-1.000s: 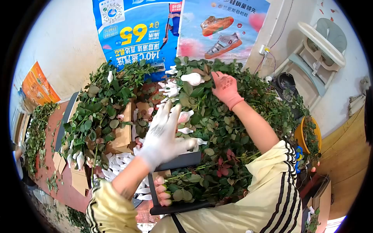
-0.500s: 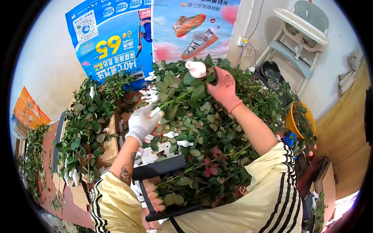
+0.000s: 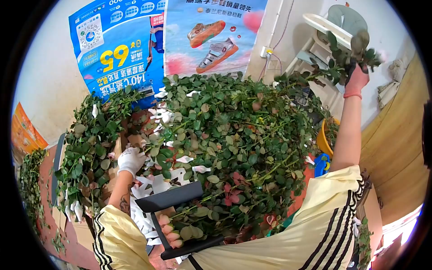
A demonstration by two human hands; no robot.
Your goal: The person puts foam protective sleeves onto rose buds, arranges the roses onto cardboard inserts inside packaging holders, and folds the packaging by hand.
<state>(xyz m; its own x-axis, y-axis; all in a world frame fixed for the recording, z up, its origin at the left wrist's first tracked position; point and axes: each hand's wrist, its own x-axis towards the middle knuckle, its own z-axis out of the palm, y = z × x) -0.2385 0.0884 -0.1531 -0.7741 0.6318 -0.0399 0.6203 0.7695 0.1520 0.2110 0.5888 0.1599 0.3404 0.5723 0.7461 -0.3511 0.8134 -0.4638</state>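
Observation:
My right hand, in a pink glove with a dark palm, is raised at the upper right and closed round a leafy rose stem, whose leaves stick out on both sides of the fist. My left hand, in a white glove, is over the white foam sleeves beside the left leaf pile; its fingers are bent and whatever they hold is hidden. A large heap of rose stems lies in the middle. Pink roses rest in a black-edged frame near my body.
More stems with sleeved heads lie at the left. A yellow tub and a blue object are at the right. Behind stand a high chair and posters on the wall.
My right hand has swung far right and up with a stem. My left hand has let go of the stem and moved left and down to the foam sleeves. The view has shifted right.

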